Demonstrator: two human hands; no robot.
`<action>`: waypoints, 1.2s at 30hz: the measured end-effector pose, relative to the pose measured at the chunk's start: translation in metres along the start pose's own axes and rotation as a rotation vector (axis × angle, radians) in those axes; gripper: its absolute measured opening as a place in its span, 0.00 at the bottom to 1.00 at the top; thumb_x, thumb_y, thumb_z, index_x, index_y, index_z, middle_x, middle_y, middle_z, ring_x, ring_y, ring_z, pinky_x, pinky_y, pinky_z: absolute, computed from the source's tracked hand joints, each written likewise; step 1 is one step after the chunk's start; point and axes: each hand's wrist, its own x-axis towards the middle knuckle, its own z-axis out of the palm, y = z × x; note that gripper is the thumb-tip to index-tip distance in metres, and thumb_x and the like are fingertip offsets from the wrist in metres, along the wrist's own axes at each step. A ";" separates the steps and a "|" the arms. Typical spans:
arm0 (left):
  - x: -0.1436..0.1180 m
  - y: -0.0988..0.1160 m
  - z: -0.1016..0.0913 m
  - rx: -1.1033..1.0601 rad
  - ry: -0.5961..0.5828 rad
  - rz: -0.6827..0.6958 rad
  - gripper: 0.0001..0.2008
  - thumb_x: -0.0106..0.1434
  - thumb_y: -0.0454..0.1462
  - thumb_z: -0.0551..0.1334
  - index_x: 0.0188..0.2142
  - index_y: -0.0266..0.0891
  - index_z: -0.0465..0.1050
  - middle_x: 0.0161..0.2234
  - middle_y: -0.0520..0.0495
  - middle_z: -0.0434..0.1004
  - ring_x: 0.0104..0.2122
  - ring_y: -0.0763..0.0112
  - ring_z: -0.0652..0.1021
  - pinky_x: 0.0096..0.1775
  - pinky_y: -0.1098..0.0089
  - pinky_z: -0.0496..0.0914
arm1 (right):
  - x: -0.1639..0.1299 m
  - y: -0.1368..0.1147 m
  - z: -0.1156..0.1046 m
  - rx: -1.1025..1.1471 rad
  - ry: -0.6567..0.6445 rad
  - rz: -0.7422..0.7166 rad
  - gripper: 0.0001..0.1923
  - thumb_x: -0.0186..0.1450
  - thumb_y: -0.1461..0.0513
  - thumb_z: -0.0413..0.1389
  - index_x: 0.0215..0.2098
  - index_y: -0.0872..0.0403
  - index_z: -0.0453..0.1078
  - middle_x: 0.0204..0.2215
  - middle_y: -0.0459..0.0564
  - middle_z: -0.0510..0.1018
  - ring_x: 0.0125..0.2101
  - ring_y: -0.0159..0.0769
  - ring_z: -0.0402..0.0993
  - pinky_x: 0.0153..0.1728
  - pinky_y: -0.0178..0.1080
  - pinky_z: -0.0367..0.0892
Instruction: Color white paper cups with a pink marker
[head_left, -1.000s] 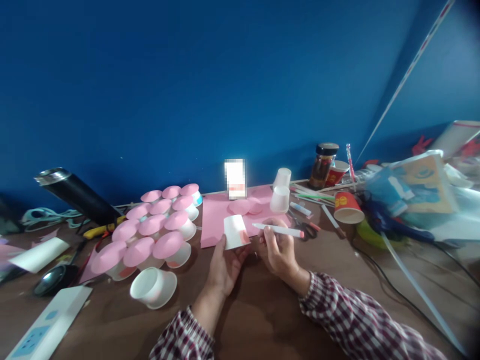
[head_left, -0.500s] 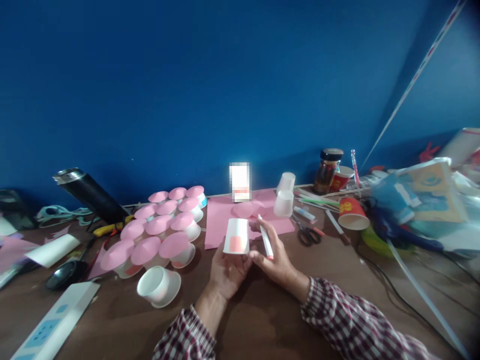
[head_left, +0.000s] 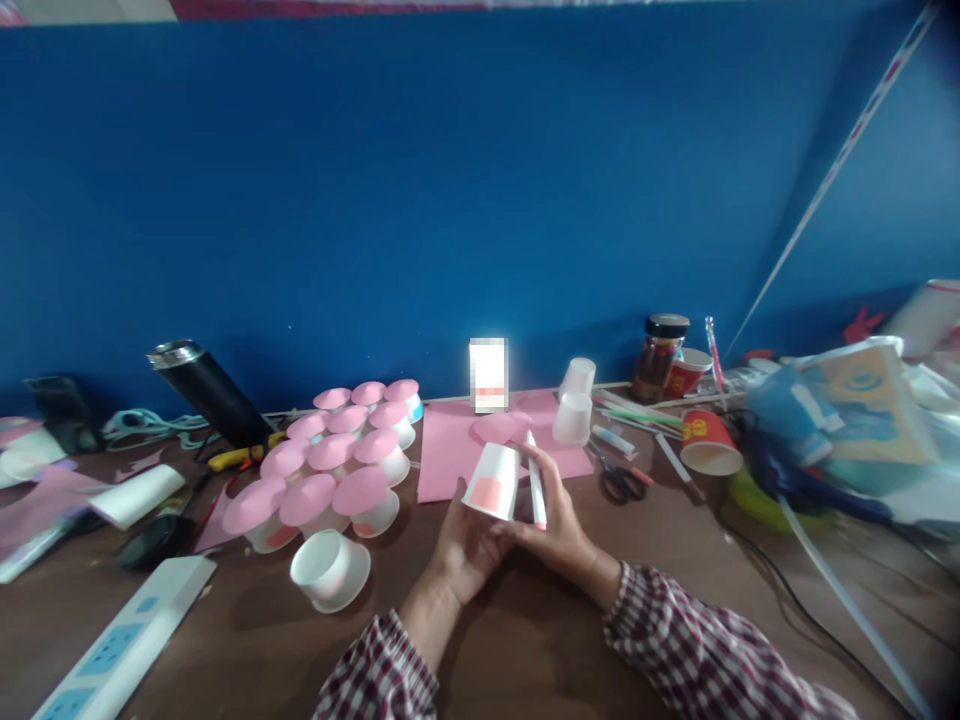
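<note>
Between my hands is a white paper cup (head_left: 496, 470), upside down and tilted, with an orange-pink patch on its side. My left hand (head_left: 469, 545) holds it from below and the left. My right hand (head_left: 559, 520) grips a white marker (head_left: 536, 485) with a red end, its fingers near the cup's right side; whether they touch the cup I cannot tell. Behind the cup lie pink paper sheets (head_left: 442, 450) with pink paper rounds (head_left: 499, 428) on top. Left of my hands, a white cup (head_left: 326, 565) lies tipped next to rows of cups under pink cone tops (head_left: 360, 490).
Two translucent cups (head_left: 574, 420) stand behind my right hand, near scissors (head_left: 622, 482) and a glue stick (head_left: 613, 440). Farther right are a red paper cup (head_left: 709, 443), a jar (head_left: 660, 360) and plastic bags (head_left: 847, 400). At left are a black flask (head_left: 217, 395) and a power strip (head_left: 127, 640).
The cup in my hands has tilted, its base leaning right. My right hand still holds the marker, now more upright. The whole view has shifted slightly.
</note>
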 end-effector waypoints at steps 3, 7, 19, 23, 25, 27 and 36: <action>0.001 -0.001 0.000 0.001 0.056 0.099 0.14 0.63 0.44 0.56 0.35 0.33 0.71 0.31 0.43 0.76 0.23 0.73 0.74 0.32 0.69 0.73 | 0.001 0.003 0.000 -0.022 0.078 0.020 0.46 0.51 0.53 0.65 0.61 0.51 0.48 0.56 0.57 0.61 0.53 0.48 0.63 0.48 0.45 0.67; 0.007 -0.002 -0.006 0.093 0.202 0.260 0.13 0.61 0.43 0.59 0.31 0.34 0.71 0.26 0.48 0.74 0.29 0.72 0.76 0.36 0.70 0.73 | 0.004 0.006 -0.002 -0.090 0.177 0.024 0.42 0.53 0.52 0.64 0.60 0.53 0.49 0.56 0.58 0.61 0.54 0.48 0.62 0.51 0.48 0.64; 0.000 -0.011 -0.004 0.524 0.096 0.332 0.10 0.57 0.41 0.64 0.31 0.34 0.72 0.28 0.47 0.75 0.29 0.72 0.76 0.31 0.75 0.69 | 0.002 0.016 0.006 -0.234 0.136 0.082 0.40 0.53 0.56 0.64 0.58 0.54 0.53 0.53 0.59 0.66 0.53 0.49 0.64 0.51 0.50 0.63; 0.000 -0.008 -0.006 0.426 0.056 0.283 0.10 0.55 0.39 0.66 0.33 0.34 0.72 0.30 0.46 0.76 0.31 0.71 0.77 0.35 0.71 0.71 | 0.001 0.018 0.009 -0.234 0.127 0.071 0.41 0.52 0.58 0.64 0.59 0.53 0.52 0.55 0.59 0.65 0.54 0.49 0.63 0.52 0.50 0.62; 0.001 -0.007 -0.008 0.396 0.064 0.285 0.09 0.54 0.38 0.67 0.32 0.34 0.72 0.29 0.47 0.76 0.30 0.71 0.76 0.35 0.71 0.71 | 0.001 0.018 0.009 -0.231 0.126 0.057 0.44 0.51 0.58 0.65 0.60 0.54 0.51 0.56 0.59 0.64 0.55 0.49 0.62 0.52 0.49 0.62; 0.002 -0.006 -0.010 0.364 0.067 0.288 0.09 0.53 0.37 0.67 0.32 0.35 0.71 0.28 0.48 0.76 0.29 0.72 0.76 0.34 0.71 0.71 | 0.001 0.017 0.009 -0.225 0.128 0.043 0.46 0.50 0.58 0.66 0.61 0.54 0.50 0.57 0.60 0.63 0.56 0.48 0.62 0.53 0.49 0.62; 0.007 0.002 -0.018 0.204 0.135 0.351 0.03 0.56 0.33 0.64 0.31 0.36 0.70 0.31 0.47 0.77 0.32 0.72 0.77 0.35 0.72 0.72 | -0.002 0.013 0.008 -0.254 0.116 0.025 0.46 0.51 0.56 0.65 0.62 0.54 0.48 0.57 0.61 0.63 0.56 0.50 0.61 0.52 0.50 0.63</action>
